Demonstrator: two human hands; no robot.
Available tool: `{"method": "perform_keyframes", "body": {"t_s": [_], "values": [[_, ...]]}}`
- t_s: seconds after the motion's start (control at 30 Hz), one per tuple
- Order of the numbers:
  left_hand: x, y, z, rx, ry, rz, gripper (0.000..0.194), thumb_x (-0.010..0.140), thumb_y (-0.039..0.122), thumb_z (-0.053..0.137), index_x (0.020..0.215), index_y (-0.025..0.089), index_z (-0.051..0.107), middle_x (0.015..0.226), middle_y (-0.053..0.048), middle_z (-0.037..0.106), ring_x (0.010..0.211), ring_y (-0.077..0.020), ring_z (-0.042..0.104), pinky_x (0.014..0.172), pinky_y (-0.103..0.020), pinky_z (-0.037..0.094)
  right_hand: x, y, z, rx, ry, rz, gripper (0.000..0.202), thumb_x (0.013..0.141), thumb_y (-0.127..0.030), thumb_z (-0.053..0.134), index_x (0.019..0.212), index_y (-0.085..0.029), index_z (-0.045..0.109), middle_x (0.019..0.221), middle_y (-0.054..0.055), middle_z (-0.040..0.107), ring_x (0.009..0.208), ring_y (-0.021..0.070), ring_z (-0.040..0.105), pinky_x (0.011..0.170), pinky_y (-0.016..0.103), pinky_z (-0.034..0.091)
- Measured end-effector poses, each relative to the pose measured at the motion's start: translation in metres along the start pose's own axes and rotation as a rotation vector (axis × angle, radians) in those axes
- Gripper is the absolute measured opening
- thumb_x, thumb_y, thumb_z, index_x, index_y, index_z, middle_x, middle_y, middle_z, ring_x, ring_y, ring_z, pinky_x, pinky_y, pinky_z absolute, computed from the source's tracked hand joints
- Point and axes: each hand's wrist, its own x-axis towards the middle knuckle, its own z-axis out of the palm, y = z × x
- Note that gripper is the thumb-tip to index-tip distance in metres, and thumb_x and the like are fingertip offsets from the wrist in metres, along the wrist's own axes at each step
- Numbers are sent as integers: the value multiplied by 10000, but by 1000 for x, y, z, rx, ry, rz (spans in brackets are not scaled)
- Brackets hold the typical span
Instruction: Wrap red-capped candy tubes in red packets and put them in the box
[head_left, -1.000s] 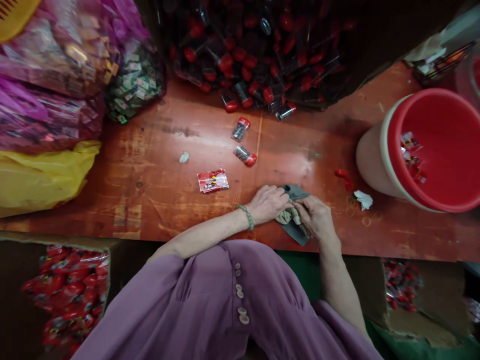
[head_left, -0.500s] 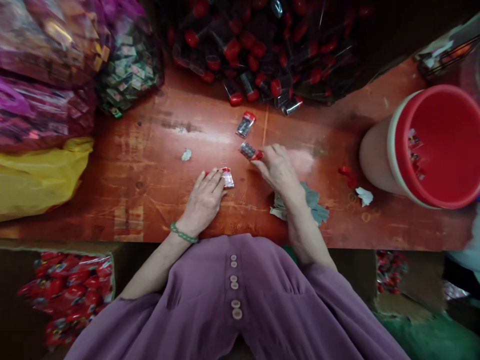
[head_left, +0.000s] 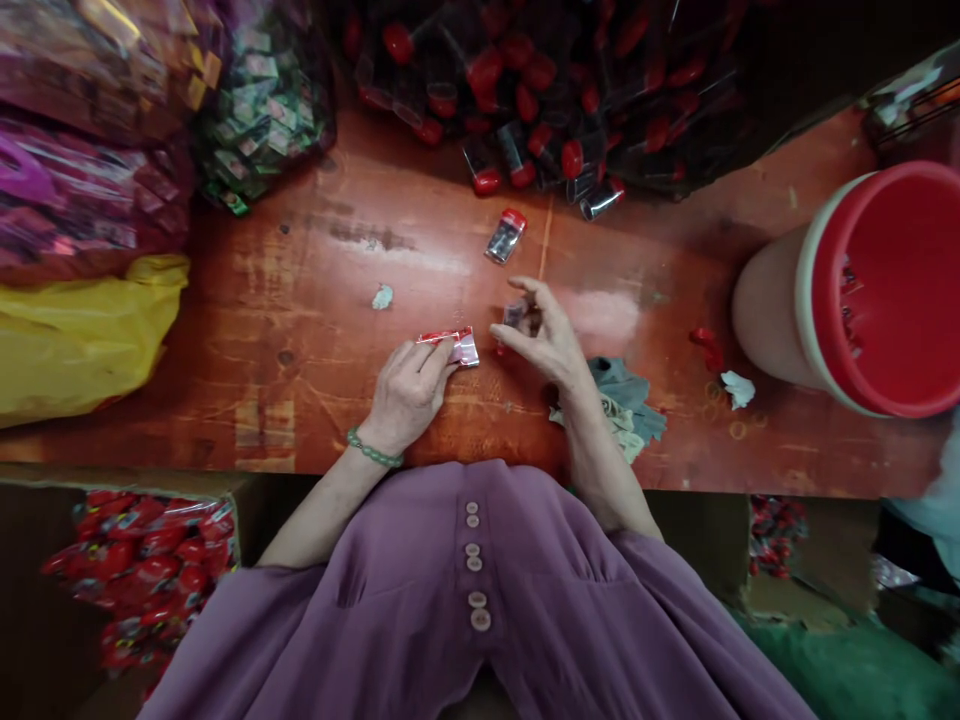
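My left hand [head_left: 409, 392] has its fingers closed on a small flat red-and-clear plastic packet [head_left: 463, 347] at the tabletop. To the right, my right hand [head_left: 553, 342] is curled round a small clear container [head_left: 514, 315] with a red end. Its thumb and forefinger stand apart, and the other fingers partly hide the container. A similar red-capped clear container [head_left: 505, 236] with dark contents lies on the table beyond both hands. Grey-green cloth scraps [head_left: 626, 400] lie beside my right forearm.
Many red-capped clear containers [head_left: 517, 150] are heaped at the back. Filled bags [head_left: 262, 120] and a yellow bag [head_left: 90, 340] line the left. A red-rimmed bucket [head_left: 832, 300] stands at right. Near it lie a red piece [head_left: 706, 348], white scrap [head_left: 739, 388] and rubber bands.
My right hand has turned and drawn slightly nearer my body with the container, its forefinger now raised. My left hand and the packet have shifted slightly right. The view has shifted a little.
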Motion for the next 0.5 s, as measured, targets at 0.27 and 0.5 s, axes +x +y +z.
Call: {"method": "perform_keyframes", "body": {"t_s": [0.27,0.5], "values": [[3,0,8,77,96,10,232,947,218,577,728,203,655,696,-39,618,664,-183,496,628,-323,388,-51,19,-12,672,-59,305,365,644,-333,865,766,-198,548,744,-59,611,518,71,577,444,192,495],[8,3,7,-192,14,-1,150,939,295,612,957,189,717,866,-48,700,813,-171,613,747,-298,500,-52,29,-34,722,5,336,341,619,-424,884,780,-179,710,678,-12,700,496,88,623,449,190,513]]}}
